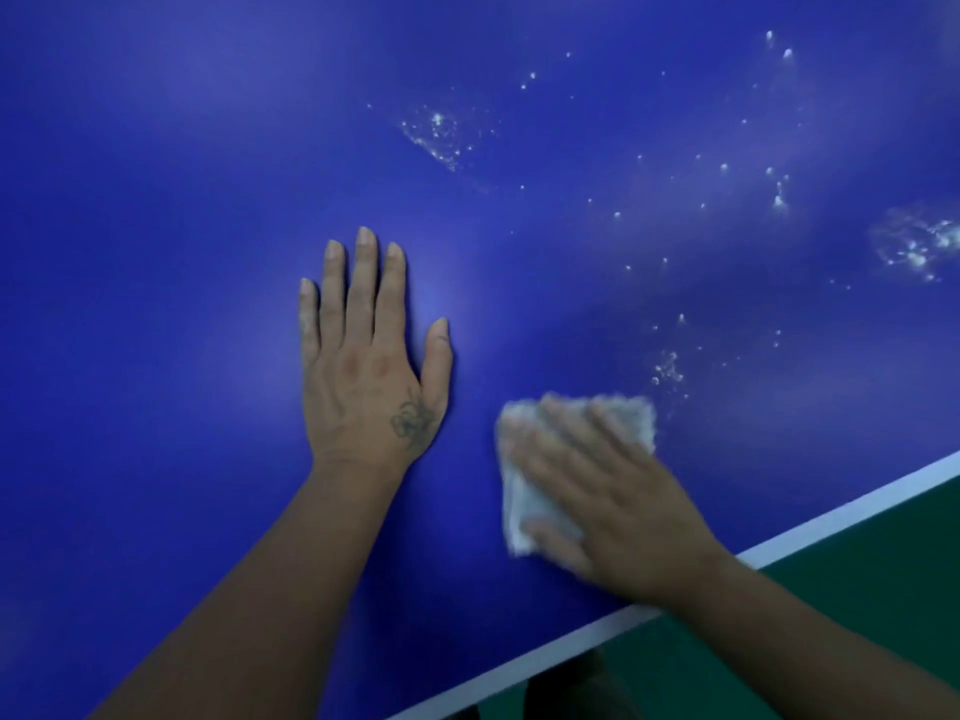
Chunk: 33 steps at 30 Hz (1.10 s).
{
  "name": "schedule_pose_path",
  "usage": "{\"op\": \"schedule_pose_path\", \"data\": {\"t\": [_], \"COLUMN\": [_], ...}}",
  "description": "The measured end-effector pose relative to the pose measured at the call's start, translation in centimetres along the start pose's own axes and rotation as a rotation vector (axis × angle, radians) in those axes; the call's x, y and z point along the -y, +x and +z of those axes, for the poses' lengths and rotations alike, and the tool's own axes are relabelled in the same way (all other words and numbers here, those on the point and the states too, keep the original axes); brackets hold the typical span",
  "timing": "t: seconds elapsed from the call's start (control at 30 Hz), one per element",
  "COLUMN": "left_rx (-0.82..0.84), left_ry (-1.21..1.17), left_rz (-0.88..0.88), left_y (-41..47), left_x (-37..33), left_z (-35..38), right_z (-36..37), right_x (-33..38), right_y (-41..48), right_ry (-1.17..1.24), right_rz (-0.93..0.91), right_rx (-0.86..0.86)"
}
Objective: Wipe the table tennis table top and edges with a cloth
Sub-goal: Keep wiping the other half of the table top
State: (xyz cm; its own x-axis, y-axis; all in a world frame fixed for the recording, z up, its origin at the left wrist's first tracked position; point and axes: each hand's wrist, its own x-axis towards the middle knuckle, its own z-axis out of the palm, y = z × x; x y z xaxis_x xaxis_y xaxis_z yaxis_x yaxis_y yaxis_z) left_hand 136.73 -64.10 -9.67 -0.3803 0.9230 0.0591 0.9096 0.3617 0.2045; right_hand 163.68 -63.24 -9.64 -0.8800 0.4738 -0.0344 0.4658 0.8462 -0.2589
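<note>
The blue table tennis table top (182, 200) fills most of the view. Its white edge line (571, 636) runs diagonally across the lower right. My left hand (369, 356) lies flat on the blue surface, fingers straight and together. My right hand (597, 496), blurred by motion, presses with spread fingers on a pale folded cloth (631, 418) near the white line. White droplets and foamy specks (436, 135) dot the surface beyond the cloth, with another patch (919, 246) at the right.
Green floor (857, 615) shows past the table's edge at the lower right. A dark shape (571, 688), too dim to identify, sits just below the edge at the bottom.
</note>
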Motion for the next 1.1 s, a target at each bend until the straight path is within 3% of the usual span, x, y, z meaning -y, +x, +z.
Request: {"op": "schedule_pose_path", "data": {"t": [0.1, 0.13, 0.27, 0.33, 0.4, 0.57, 0.63, 0.77, 0.83, 0.97, 1.1], "left_rx": [0.004, -0.001, -0.029, -0.038, -0.041, -0.020, -0.014, -0.021, -0.051, -0.027, -0.002], "left_ry": [0.009, 0.006, -0.010, -0.012, -0.009, -0.005, -0.008, -0.040, -0.078, -0.082, 0.000], "left_rz": [-0.002, -0.004, 0.004, 0.009, 0.011, 0.002, 0.001, -0.084, -0.131, -0.209, -0.228], "left_y": [0.1, 0.1, 0.0, -0.1, -0.1, -0.2, -0.3, -0.7, -1.3, -2.8, -2.9], "left_x": [-0.2, -0.2, -0.1, 0.0, 0.1, -0.1, -0.3, -1.7, -3.9, -8.2, -8.4], "left_z": [-0.1, -0.2, -0.1, -0.1, 0.0, -0.2, -0.3, -0.4, -0.2, 1.0, 1.8], "right_z": [-1.0, -0.8, 1.0, 0.8, 0.2, -0.9, 0.2, 1.1, 0.4, -1.3, -0.7], "right_x": [-1.9, -0.8, 5.6, 4.5, 1.5, -3.0, 0.1, 3.5, 0.7, -4.4, -2.1], "right_y": [2.2, 2.5, -2.4, -4.2, -3.7, -0.3, -1.9, -7.0, -6.6, -3.9, -7.8], "right_ry": [0.011, 0.030, 0.105, 0.066, 0.052, 0.069, 0.103, 0.094, 0.067, 0.012, 0.020], "right_rz": [0.382, 0.415, 0.009, -0.065, 0.015, 0.472, 0.404, 0.095, 0.128, 0.384, 0.304], "right_rx": [-0.095, -0.067, 0.100, 0.100, 0.050, -0.151, -0.099, 0.045, 0.005, -0.090, 0.015]}}
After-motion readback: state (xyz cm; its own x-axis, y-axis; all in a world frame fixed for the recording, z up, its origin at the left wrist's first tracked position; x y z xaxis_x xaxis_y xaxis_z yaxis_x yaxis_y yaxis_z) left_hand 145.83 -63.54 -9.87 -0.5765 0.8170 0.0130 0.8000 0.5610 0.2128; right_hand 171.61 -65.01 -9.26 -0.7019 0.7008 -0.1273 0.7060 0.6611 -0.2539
